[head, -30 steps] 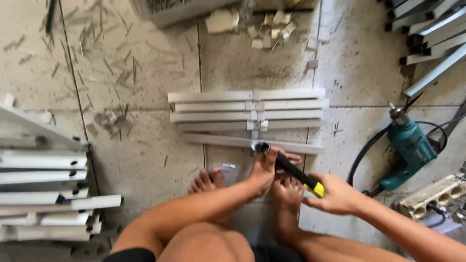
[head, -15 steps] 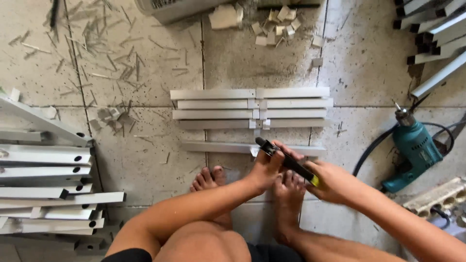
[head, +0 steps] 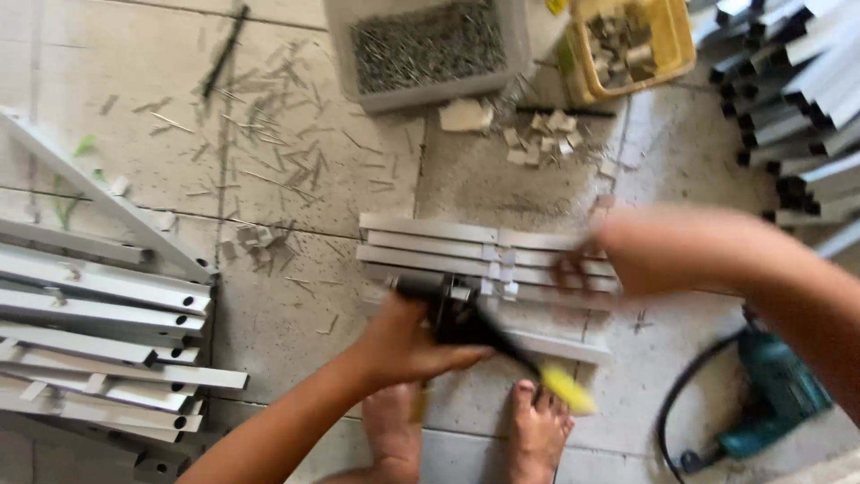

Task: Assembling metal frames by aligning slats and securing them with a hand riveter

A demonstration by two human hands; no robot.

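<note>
The tool point(head: 488, 336) in my left hand point(head: 403, 345) has a black body and a yellow handle tip, lying tilted with the tip toward my feet. The grey metal strips point(head: 430, 242) lie side by side flat on the floor; my right hand point(head: 618, 255) hovers blurred over their right end.

Two open containers sit along the top edge of the frame. Grey plastic tub point(head: 428, 47), top centre: rectangular, pale grey walls, filled with a mass of small dark metal fasteners. Yellow plastic tub point(head: 632, 43), top right of centre, just beside the grey one: rectangular, bright yellow walls, holding small pale blocks, with its top edge cut off by the frame. No labels, signs or screens are visible anywhere on the tiled floor.
</note>
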